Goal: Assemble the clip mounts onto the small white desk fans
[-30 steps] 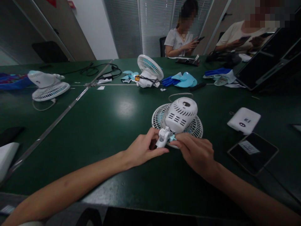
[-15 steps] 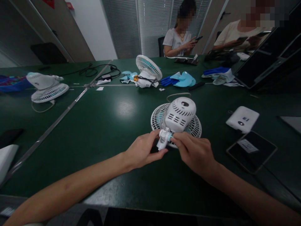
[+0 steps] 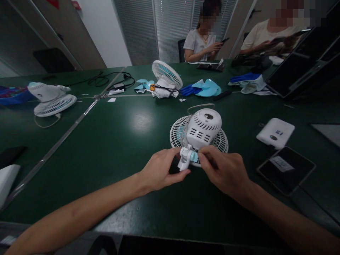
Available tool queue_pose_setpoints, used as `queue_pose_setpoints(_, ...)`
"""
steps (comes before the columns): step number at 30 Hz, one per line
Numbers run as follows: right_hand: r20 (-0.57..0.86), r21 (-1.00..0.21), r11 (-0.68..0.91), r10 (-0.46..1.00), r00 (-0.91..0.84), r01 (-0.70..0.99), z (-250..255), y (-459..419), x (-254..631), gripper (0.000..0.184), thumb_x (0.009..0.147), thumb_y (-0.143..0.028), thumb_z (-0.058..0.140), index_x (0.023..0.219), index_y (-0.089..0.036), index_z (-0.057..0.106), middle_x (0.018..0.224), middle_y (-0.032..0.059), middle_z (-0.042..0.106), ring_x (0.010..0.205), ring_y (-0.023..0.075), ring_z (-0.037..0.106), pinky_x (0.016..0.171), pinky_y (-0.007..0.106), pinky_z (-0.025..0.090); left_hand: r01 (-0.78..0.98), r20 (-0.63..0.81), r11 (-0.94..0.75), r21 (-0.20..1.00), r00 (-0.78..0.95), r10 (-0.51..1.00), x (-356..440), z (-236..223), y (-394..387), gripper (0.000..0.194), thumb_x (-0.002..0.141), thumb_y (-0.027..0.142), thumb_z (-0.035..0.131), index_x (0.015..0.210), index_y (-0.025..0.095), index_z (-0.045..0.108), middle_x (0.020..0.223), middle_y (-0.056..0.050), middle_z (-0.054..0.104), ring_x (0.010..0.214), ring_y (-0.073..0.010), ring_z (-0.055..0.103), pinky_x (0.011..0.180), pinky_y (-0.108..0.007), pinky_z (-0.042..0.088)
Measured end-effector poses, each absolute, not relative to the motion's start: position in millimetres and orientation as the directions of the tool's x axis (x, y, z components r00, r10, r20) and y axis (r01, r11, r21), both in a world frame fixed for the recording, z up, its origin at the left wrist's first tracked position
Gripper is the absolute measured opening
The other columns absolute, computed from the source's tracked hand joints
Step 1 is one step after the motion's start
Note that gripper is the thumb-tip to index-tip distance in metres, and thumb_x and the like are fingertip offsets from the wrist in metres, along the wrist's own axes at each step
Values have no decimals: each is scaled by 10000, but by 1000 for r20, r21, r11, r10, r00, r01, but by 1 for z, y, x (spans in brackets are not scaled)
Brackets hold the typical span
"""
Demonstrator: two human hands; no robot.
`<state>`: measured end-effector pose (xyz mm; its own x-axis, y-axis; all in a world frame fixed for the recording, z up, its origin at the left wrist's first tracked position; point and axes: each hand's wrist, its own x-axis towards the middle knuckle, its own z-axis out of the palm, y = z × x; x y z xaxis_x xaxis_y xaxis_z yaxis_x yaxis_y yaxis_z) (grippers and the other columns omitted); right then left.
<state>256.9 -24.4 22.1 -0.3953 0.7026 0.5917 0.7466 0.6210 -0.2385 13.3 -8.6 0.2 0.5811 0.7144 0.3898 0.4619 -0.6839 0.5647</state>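
Note:
A small white fan (image 3: pixel 204 124) lies face down before me, its round grille (image 3: pixel 176 131) flat on the table and its slotted motor housing on top. A white bracket (image 3: pixel 184 163) sticks out from the housing toward me. My left hand (image 3: pixel 160 168) grips this bracket between thumb and fingers from the left. On the bracket's right side sits a light-blue knob (image 3: pixel 194 157). My right hand (image 3: pixel 223 170) is closed in a pinch at the knob's outer end; its thumb and forefinger touch there, and the other fingers are curled in.
More fans stand at the far left (image 3: pixel 51 99) and back middle (image 3: pixel 166 79). Light-blue fan blades (image 3: pixel 209 88) lie near blue-and-white gloves (image 3: pixel 247 83). At right are a white box (image 3: pixel 276 132) and a dark flat device (image 3: pixel 286 170). Two people sit across the table.
My right fingers have drawn slightly to the right, so more of the light-blue knob shows. My left hand stays on the bracket, and the fan keeps its place.

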Motion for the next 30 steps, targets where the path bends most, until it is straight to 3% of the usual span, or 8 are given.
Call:
queue_pose_setpoints(4,614,-141,679,631,-474,720,26,-22,265,94,1004,-285,587,1000,-191,584,642,-70,626,471,64,560,491,217,371,476,402,-688,548,572,715,14,-1,-9,523,924,458,680,1311,155,500,981,-77,717,824,-234,699,752,-396,591)
queue_pose_setpoints(8,570,-97,719,607,-553,689,29,-22,265,177,973,-306,631,1079,-182,561,756,-39,685,568,93,636,537,236,427,471,414,-691,549,565,714,14,-1,-8,506,918,438,682,1302,159,507,985,-69,718,799,-217,691,738,-381,590)
queue_pose_setpoints(19,512,0,712,603,-611,702,24,-21,264,159,1041,-303,541,1131,-177,574,858,8,726,642,131,669,517,272,387,465,443,-717,520,572,691,13,-2,-8,484,931,411,656,1306,148,500,972,-72,715,745,-194,676,684,-343,580)
queue_pose_setpoints(30,525,60,698,586,-617,713,27,-20,264,246,1081,-357,483,1087,-169,642,782,2,689,568,114,607,489,277,311,450,468,-745,492,585,662,14,0,-7,444,941,398,638,1281,148,498,932,-64,695,728,-194,662,659,-334,570)
